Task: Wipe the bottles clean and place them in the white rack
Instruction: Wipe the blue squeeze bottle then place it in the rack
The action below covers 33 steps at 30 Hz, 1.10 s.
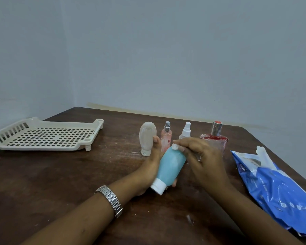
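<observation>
Your left hand (pixel 149 167) grips the blue bottle (pixel 171 167) from its left side; the bottle is tilted, white cap toward you, over the bench (pixel 60 174). Your right hand (pixel 203 156) pinches a small white wipe (pixel 175 146) against the bottle's far end. Just behind, upright: beige bottle (pixel 147 137), pink spray (pixel 166 137), white spray (pixel 186 129), red glass bottle (pixel 215 137). White rack (pixel 48 147) far left, well apart from both hands

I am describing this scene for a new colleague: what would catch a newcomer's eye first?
First, the light blue plastic squeeze bottle with a white cap, gripped by the left hand at centre while the right hand pinches a small white wipe against its far end. Then the white perforated plastic rack at far left, and the shiny blue plastic packet at right.
</observation>
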Tool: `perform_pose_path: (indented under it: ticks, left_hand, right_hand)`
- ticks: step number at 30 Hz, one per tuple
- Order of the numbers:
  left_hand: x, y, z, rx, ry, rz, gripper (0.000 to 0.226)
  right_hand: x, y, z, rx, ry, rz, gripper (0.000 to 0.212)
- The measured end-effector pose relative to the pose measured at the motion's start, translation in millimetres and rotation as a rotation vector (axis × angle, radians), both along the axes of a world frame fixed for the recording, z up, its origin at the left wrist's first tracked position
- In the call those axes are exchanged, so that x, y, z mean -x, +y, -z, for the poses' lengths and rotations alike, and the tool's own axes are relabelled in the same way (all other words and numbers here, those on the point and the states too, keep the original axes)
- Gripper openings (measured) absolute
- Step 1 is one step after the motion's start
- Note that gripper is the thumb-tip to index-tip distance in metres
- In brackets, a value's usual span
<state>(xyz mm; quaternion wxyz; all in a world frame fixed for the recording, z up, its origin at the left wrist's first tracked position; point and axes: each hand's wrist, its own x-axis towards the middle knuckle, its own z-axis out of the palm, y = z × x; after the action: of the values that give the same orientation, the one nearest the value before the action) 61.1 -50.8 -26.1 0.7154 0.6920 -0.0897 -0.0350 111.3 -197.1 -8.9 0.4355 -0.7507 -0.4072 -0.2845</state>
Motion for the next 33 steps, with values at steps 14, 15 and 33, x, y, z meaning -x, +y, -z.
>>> perform_pose_path:
  ticks: [14,15,33]
  left_hand:
    - [-2.4,-1.5,0.2,0.100,0.005,-0.152,0.114]
    - [-1.5,-2.0,-1.0,0.104,0.014,-0.163,0.106]
    - [-3.0,0.0,-2.8,0.112,0.050,-0.215,0.097]
  right_hand:
    - [12.7,9.3,11.3,0.138,-0.098,-0.019,0.039]
    - [13.7,8.9,11.9,0.153,-0.103,-0.042,0.039]
    - [1.2,-1.4,1.7,-0.048,0.147,-0.113,0.027]
